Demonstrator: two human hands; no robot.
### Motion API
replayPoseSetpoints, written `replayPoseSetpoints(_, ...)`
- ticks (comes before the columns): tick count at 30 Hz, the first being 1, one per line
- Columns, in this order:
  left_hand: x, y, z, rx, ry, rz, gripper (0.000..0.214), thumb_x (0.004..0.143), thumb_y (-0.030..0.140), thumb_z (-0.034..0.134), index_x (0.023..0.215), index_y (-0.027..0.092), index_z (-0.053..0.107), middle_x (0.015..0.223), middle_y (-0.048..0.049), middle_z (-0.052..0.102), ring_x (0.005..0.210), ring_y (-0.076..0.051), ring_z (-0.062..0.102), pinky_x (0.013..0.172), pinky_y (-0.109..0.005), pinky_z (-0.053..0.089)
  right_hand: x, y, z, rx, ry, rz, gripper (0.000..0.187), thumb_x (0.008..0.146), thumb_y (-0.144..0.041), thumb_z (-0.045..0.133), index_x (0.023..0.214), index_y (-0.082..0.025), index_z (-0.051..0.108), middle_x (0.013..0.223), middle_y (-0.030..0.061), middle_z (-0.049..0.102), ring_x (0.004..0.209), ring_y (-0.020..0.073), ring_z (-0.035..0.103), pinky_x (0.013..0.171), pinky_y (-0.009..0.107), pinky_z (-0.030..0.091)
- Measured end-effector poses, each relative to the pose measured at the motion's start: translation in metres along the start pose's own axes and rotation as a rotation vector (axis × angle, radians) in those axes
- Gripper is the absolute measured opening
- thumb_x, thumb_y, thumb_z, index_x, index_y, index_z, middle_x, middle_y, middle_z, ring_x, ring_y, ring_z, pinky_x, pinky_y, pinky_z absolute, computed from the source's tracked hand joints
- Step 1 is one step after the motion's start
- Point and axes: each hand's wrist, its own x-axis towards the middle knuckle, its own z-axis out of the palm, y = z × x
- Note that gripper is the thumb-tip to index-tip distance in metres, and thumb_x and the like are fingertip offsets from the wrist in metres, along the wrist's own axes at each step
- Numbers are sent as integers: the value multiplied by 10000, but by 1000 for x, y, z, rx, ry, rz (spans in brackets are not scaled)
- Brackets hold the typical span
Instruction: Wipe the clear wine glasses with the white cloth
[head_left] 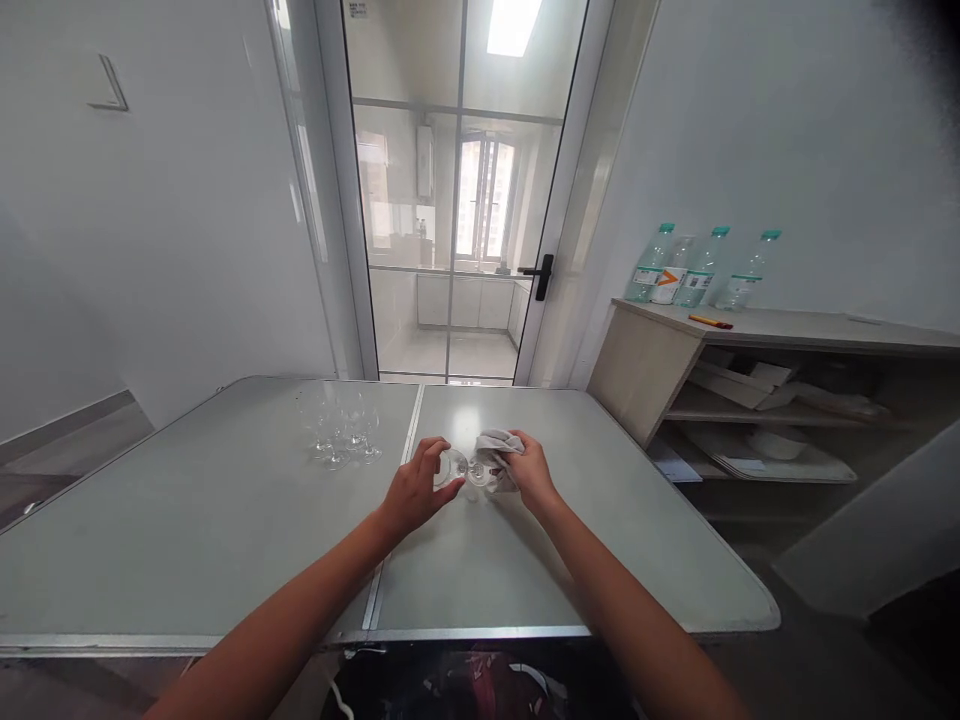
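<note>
A small clear stemmed glass (454, 466) lies sideways between my two hands above the table. My left hand (417, 482) has thumb and fingers curled round its round left end. The glass's right end is partly hidden by a light grey cloth (498, 446). My right hand (534, 470) is closed on that cloth, pressing it against the glass. To the left, several clear stemmed glasses (346, 428) stand upright in a group on the table (225, 540).
A metal seam (415, 415) runs across the table. Right of it stands a wooden shelf unit (654, 350) bearing several plastic bottles (703, 268) and an orange-yellow object (710, 321). A glass-paned door (459, 335) with a black handle (544, 277) is beyond the table.
</note>
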Motion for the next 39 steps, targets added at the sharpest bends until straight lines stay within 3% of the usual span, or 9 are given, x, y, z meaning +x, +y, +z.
replayPoseSetpoints(2,-1,1,0,-41,42,-12,422,978,434,544,1295,185,417,1107,-103,592,637,-89,577,544,-222,534,2,3,-1,-18,93,-17,326,626,-286,643,933,-195,700,820,24,681,665,164,578,547,256,466)
replayPoseSetpoints(4,-1,2,0,-40,60,13,444,971,440,558,1308,191,413,1123,-108,592,661,-94,588,559,-228,545,2,6,1,-60,49,-20,335,593,-236,619,911,-194,711,834,31,694,719,177,592,584,255,465)
replayPoseSetpoints(9,2,2,0,46,97,31,469,957,399,595,1327,182,407,1132,-128,604,710,-119,622,562,-231,547,-6,-7,6,307,-431,216,293,564,-193,629,845,-170,707,777,25,694,677,174,583,614,267,452)
replayPoseSetpoints(12,3,1,0,89,100,59,478,948,379,611,1331,181,405,1138,-135,615,797,-151,665,608,-249,573,-9,-23,2,513,-538,325,169,642,-266,665,774,-164,694,774,50,699,702,200,600,670,306,481)
replayPoseSetpoints(16,1,5,4,106,35,164,483,928,377,640,1319,182,433,1140,-147,639,963,-214,697,722,-299,609,-13,-26,3,443,-469,313,300,757,-461,720,807,-165,714,779,47,699,703,191,600,661,293,467)
replayPoseSetpoints(21,1,10,5,131,-27,210,510,924,387,652,1327,157,443,1139,-158,661,976,-231,705,728,-304,605,-11,-7,10,295,-367,225,379,613,-433,868,814,-149,718,730,26,685,640,155,575,620,268,437)
replayPoseSetpoints(26,-1,7,7,139,-68,221,507,927,389,652,1336,170,449,1136,-145,675,978,-228,708,742,-308,601,-6,-3,10,232,-119,133,422,516,-343,901,847,-154,720,705,14,678,622,157,577,622,285,467)
replayPoseSetpoints(33,-1,6,5,91,-79,257,532,929,382,649,1369,174,433,1160,-146,682,990,-227,699,787,-330,600,-10,-7,8,252,-369,225,307,596,-339,827,796,-151,690,712,2,654,629,133,556,602,250,429)
replayPoseSetpoints(39,2,7,3,126,-117,251,522,925,408,651,1350,180,451,1156,-141,688,962,-232,707,760,-323,592,-3,1,4,71,-99,64,346,537,-337,852,759,-155,660,645,-25,602,593,127,510,579,250,406)
